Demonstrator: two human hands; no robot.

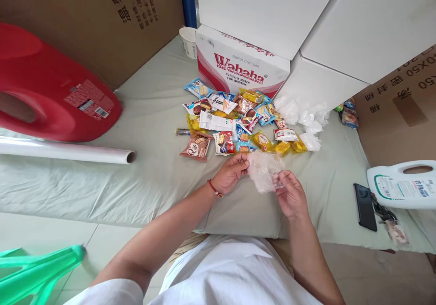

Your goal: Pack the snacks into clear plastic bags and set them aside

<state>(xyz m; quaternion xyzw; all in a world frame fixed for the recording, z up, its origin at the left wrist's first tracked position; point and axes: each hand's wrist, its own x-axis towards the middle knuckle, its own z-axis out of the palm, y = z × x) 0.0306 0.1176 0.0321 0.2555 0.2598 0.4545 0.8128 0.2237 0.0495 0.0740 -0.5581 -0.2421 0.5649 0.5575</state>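
Note:
A crumpled clear plastic bag (264,171) is stretched between my two hands, just in front of a pile of wrapped snacks (225,144). My left hand (233,173), with a red string bracelet at the wrist, pinches the bag's left edge. At its lower right edge, my right hand (289,191) grips the same bag between thumb and fingers. The snacks lie heaped together in brown, yellow, blue and white packets. Several bunched clear plastic bags (303,114) sit to the right of the pile.
Behind the snacks stands a Wahaha water box (241,66) with white boxes around it. A red jug (51,91) and a white roll (68,153) lie at left. At right are a phone (365,207) and a white detergent bottle (402,187). A green stool (44,268) stands below.

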